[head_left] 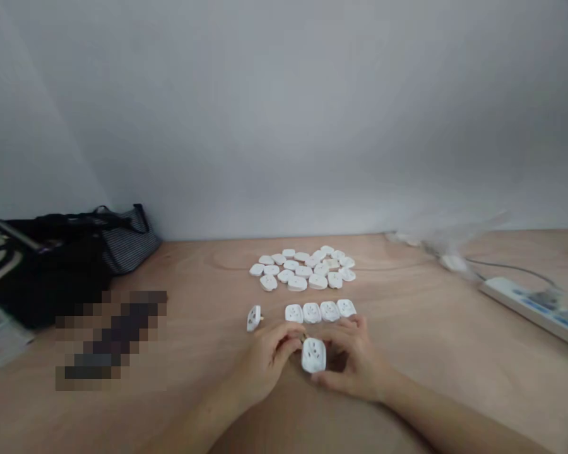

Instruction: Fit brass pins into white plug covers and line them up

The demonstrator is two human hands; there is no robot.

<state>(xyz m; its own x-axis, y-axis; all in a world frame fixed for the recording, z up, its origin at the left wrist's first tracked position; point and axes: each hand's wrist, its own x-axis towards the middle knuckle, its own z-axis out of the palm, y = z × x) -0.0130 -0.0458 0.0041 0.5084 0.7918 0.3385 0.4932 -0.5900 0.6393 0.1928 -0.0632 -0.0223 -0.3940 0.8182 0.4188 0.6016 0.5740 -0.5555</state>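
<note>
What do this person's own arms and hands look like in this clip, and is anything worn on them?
The left hand and right hand are bare, with no gloves. The left forearm and right forearm show no sleeve. No watch, ring or bracelet can be made out; nail details are too small to tell.

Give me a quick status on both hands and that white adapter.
Left hand and right hand holding white socket adapter. Row of four adapters just ahead. Loose pile of adapters beyond.
</note>
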